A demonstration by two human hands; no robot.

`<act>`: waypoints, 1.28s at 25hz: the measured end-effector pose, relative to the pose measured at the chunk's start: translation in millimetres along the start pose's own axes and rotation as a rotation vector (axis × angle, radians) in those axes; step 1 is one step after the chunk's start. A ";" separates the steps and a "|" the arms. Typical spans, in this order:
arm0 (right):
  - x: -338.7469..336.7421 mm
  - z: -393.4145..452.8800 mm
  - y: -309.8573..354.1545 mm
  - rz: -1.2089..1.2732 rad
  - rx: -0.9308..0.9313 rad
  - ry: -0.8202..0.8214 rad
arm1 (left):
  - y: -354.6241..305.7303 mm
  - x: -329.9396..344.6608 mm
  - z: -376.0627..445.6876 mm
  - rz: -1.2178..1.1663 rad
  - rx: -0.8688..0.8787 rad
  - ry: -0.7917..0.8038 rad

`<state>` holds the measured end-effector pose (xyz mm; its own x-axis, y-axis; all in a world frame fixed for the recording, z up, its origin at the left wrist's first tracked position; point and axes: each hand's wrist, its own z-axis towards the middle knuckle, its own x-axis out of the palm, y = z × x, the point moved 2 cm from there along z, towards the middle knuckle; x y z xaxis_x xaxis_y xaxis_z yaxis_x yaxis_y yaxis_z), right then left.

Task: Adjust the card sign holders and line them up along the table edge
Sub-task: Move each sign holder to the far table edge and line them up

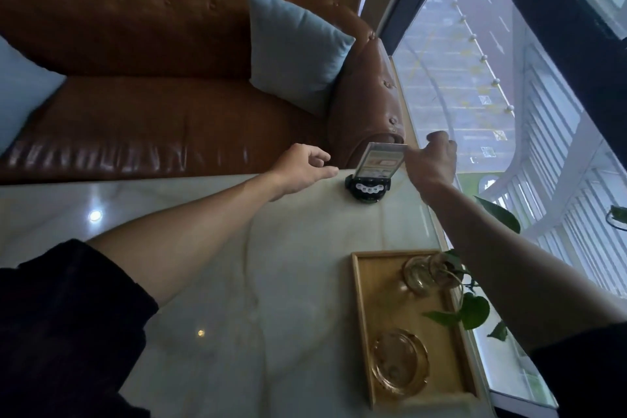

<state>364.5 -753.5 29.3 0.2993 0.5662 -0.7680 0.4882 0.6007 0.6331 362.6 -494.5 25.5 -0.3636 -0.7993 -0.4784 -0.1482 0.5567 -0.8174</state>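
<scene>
One card sign holder point(371, 176) stands near the far right corner of the pale marble table point(237, 265). It has a black round base with white buttons and a clear upright panel with a printed card, tilted to the left. My right hand point(432, 163) pinches the panel's upper right edge. My left hand point(305, 164) hovers just left of the holder, fingers loosely curled and apart, holding nothing. No other sign holder is in view.
A wooden tray point(361, 316) on the table's right side holds a glass vase with a green plant point(437, 273) and an amber glass ashtray point(400, 363). A brown leather sofa point(152, 112) with blue cushions lies beyond the far edge. A window point(475, 95) runs along the right.
</scene>
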 end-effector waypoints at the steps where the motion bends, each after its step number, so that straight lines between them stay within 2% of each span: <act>1: 1.1 -18.5 13.1 0.043 -0.030 -0.027 | 6.1 -17.3 -18.5 -0.001 0.000 -0.007; 5: 33.8 -125.7 63.8 0.189 -0.208 0.133 | 41.5 -88.6 -103.6 -0.042 0.025 -0.079; 7: 53.7 -189.0 88.0 0.280 -0.223 0.213 | 63.5 -122.1 -147.0 -0.039 0.030 -0.119; 10: 89.4 -284.2 114.8 0.441 -0.224 0.422 | 103.0 -172.4 -207.6 -0.021 0.013 -0.163; 15: 145.6 -396.2 133.5 0.361 -0.284 0.754 | 181.7 -238.3 -274.6 -0.129 -0.116 -0.329; 18: 176.5 -439.8 131.7 0.263 -0.263 0.895 | 223.3 -250.4 -300.0 -0.106 -0.206 -0.240; 23: 218.4 -476.2 127.0 0.185 -0.309 0.825 | 265.4 -255.4 -313.9 0.041 -0.209 -0.268; 26: 235.4 -480.1 129.3 0.188 -0.248 0.747 | 279.7 -247.1 -316.2 0.075 -0.209 -0.169; 29: 243.4 -471.7 138.0 0.095 -0.292 0.637 | 278.4 -248.1 -315.1 0.143 -0.171 -0.223; 32: 238.6 -448.8 143.9 0.082 -0.366 0.660 | 268.7 -249.3 -307.7 0.137 -0.122 -0.245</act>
<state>138.1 -278.7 -19.4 -0.2857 0.7683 -0.5728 0.1483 0.6260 0.7656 130.4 -76.1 23.9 -0.1576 -0.7375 -0.6567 -0.2281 0.6742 -0.7024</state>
